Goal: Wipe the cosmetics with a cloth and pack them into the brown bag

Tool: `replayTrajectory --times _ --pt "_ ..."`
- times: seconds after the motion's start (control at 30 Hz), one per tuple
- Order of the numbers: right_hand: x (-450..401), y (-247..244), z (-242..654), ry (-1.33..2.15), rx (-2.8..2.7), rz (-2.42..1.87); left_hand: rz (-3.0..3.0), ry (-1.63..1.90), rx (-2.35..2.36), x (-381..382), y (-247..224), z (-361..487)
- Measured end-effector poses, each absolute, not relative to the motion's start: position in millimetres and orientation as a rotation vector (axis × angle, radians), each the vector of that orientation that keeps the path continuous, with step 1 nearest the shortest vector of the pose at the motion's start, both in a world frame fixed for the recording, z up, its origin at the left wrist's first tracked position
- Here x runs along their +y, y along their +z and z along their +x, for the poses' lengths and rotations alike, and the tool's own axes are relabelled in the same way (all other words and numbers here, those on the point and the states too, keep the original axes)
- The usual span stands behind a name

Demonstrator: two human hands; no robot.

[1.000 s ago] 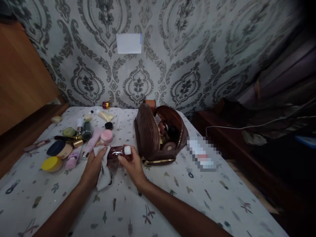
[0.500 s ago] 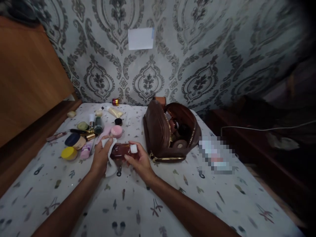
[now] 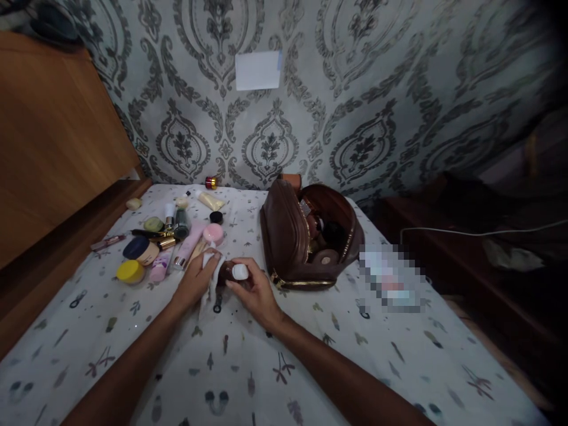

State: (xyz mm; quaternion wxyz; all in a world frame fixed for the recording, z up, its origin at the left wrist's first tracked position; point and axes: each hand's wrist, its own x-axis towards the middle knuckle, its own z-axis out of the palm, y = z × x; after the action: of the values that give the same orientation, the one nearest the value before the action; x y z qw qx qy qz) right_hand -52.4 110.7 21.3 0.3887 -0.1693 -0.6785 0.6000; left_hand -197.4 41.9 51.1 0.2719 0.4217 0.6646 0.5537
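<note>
Between my hands is a small bottle (image 3: 226, 273) of dark reddish-brown liquid with a white cap, its capped end turned to the right. My right hand (image 3: 256, 294) grips it near the cap, thumb in front and fingers behind. A white cloth (image 3: 212, 283) is bunched in my left hand (image 3: 195, 279) and pressed against the bottle's other end, hiding that part. Just right of my hands stands a brown toiletry bag (image 3: 284, 236), unzipped, with several items inside. A pink round jar (image 3: 213, 234) lies just beyond my left hand.
Several cosmetics lie to the left, among them a yellow-lidded jar (image 3: 130, 271), a dark-lidded jar (image 3: 141, 251) and a pink tube (image 3: 190, 244). A blurred-out item (image 3: 393, 279) lies right of the bag. Wooden furniture (image 3: 57, 142) borders the left, a patterned wall the back.
My left hand with the cloth has moved right along the bottle, covering more of it. The bottle has turned, its cap now angled more toward me. The view has shifted slightly.
</note>
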Motion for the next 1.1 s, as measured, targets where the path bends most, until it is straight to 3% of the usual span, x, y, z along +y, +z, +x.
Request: replayTrajectory --times 0.17,0.53,0.9,1.1 --pt "115.3 30.5 -44.9 1.381 -1.877 -0.347 0.742 1.601 1.625 44.4 49.8 -193.0" --pt "107.9 47.8 -44.3 1.872 -1.615 -0.727 0.498 1.788 1.556 44.8 42.9 -184.5" --pt "112.3 83.6 -16.9 1.494 -1.8 -0.571 0.476 1.73 1.529 39.0 61.7 -168.9" --pt "119.9 101.7 8.4 1.609 -1.832 -0.453 0.562 1.493 1.474 35.7 68.4 -163.5"
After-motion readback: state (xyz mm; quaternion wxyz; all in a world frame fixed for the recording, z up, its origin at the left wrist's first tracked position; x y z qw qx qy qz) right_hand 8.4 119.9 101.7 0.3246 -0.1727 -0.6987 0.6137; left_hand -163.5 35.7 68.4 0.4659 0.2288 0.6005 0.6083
